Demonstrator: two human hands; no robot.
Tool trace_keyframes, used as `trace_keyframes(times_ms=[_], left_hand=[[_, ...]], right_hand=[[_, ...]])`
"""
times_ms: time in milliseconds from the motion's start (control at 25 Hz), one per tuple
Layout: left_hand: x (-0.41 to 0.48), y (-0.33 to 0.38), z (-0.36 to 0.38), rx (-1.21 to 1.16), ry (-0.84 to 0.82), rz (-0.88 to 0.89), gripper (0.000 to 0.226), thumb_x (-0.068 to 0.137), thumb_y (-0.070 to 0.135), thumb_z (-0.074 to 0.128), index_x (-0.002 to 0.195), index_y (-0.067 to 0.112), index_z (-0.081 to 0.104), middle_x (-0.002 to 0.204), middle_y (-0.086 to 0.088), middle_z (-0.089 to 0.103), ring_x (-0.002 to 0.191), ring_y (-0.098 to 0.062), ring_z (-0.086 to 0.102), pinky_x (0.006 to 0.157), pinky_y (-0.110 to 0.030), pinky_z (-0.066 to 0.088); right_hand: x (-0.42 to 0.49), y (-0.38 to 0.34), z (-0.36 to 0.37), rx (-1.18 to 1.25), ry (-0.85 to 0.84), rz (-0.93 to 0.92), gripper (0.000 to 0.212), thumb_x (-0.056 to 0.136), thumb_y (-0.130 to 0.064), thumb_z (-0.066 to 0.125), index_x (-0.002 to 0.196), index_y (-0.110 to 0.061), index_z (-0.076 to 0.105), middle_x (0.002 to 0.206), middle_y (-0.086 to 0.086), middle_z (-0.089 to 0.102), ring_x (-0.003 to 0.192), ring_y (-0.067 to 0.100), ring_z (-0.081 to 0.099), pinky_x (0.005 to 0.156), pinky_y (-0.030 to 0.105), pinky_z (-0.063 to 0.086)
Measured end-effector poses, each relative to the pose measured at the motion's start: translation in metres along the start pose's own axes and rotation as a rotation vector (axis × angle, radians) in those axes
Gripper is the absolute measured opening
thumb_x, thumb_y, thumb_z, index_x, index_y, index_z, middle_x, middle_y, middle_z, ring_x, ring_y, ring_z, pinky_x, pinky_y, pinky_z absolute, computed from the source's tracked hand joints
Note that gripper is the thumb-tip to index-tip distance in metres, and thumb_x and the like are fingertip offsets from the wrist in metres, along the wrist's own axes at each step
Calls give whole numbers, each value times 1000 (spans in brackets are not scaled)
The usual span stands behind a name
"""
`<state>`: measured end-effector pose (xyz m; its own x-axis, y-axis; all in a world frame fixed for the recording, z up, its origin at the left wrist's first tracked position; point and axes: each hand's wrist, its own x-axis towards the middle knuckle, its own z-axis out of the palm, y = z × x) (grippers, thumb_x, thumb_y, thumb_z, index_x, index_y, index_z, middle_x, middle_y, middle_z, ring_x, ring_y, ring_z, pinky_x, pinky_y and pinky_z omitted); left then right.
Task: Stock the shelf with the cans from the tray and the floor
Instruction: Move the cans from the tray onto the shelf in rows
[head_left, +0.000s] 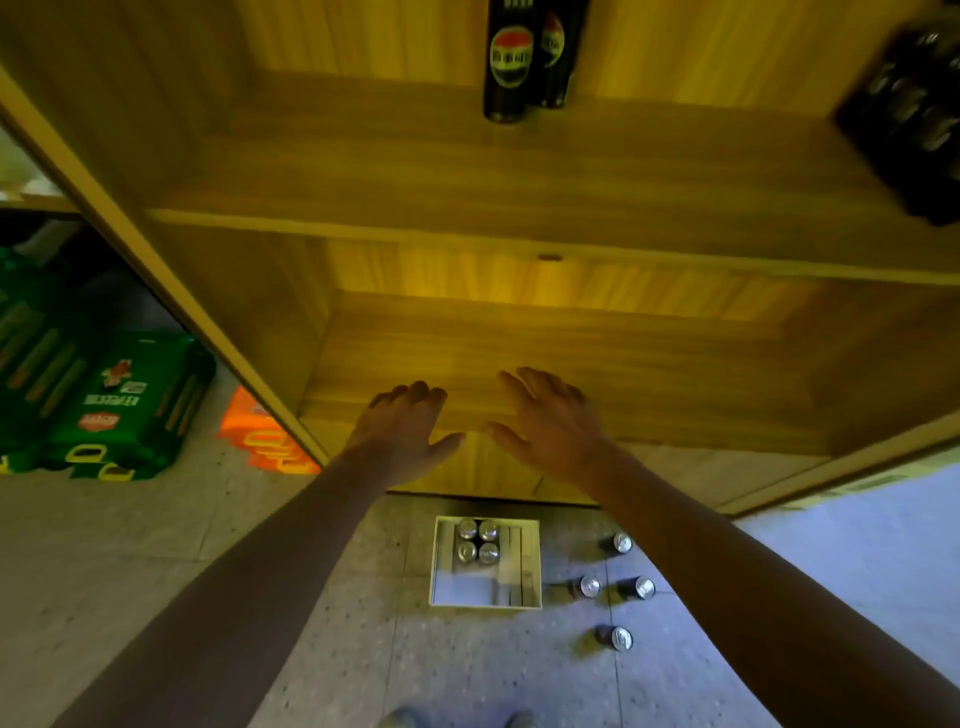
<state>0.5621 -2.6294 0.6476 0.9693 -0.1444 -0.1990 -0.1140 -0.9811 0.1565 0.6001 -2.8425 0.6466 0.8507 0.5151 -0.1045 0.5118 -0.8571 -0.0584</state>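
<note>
A wooden shelf unit (467, 223) fills the upper view. Two black cans (506, 62) stand on its upper board near the middle. On the floor below, a white tray (524, 566) holds several cans (478, 540) in its far left corner. More black cans (621, 587) stand loose on the floor right of the tray. My left hand (402, 431) and my right hand (550, 421) hover side by side over the front edge of the lower board, fingers spread, nothing in either.
Green shrink-wrapped drink packs (109, 405) and an orange pack (260, 436) lie on the floor left of the shelf. A dark pack of bottles (909, 119) sits on the upper board at far right. My shoe tips (457, 719) show at the bottom edge.
</note>
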Motion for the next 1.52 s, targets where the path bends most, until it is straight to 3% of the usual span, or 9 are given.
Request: trace_keyframes(times_ms=[320,520,680,880,1000,1240,1520], left_hand=[[33,-19,307,-105,-168,-5,61,93,57,51,138,16,46,127,-7,57,116,-27,56,93,-40,46],[59,-43,494,-95,-127,33,59,88,58,55,129,17,50,126,-6,60,114,-28,59,90,-38,47],[69,-54,599,-74,-99,49,60,88,58,50,132,17,50,125,-7,62,113,-30,60,89,-39,47],[68,-66,674,-136,-43,49,68,75,65,44,129,25,52,126,-2,62,113,-26,61,87,-37,52],[67,-62,695,-155,-10,45,64,79,55,58,133,23,47,125,-7,63,111,-31,63,86,-38,51],[78,-59,713,-196,88,12,63,79,46,70,131,20,47,120,-7,66,107,-33,65,72,-35,46],[83,-58,718,-324,137,-44,63,77,42,74,128,20,44,121,-9,66,107,-34,65,75,-37,48]], right_hand=[[-33,29,338,142,-228,96,77,95,-65,38,155,-20,20,157,11,35,137,32,44,104,49,46],[-30,30,524,122,-201,138,78,95,-66,39,156,-19,21,159,10,33,138,32,44,105,49,44],[-29,34,631,146,-181,143,76,94,-64,40,154,-21,19,153,8,40,133,30,48,103,48,47],[-34,36,701,117,-132,144,77,91,-65,41,152,-20,24,147,7,46,126,31,54,93,46,52],[-35,34,719,148,-91,143,76,91,-64,44,149,-17,29,142,7,51,121,31,58,89,45,54],[-24,27,735,314,15,197,56,88,-57,60,125,-18,44,119,7,65,105,30,64,69,34,44],[-17,29,746,438,102,259,55,82,-58,65,119,-22,46,109,5,72,94,30,69,67,37,55]])
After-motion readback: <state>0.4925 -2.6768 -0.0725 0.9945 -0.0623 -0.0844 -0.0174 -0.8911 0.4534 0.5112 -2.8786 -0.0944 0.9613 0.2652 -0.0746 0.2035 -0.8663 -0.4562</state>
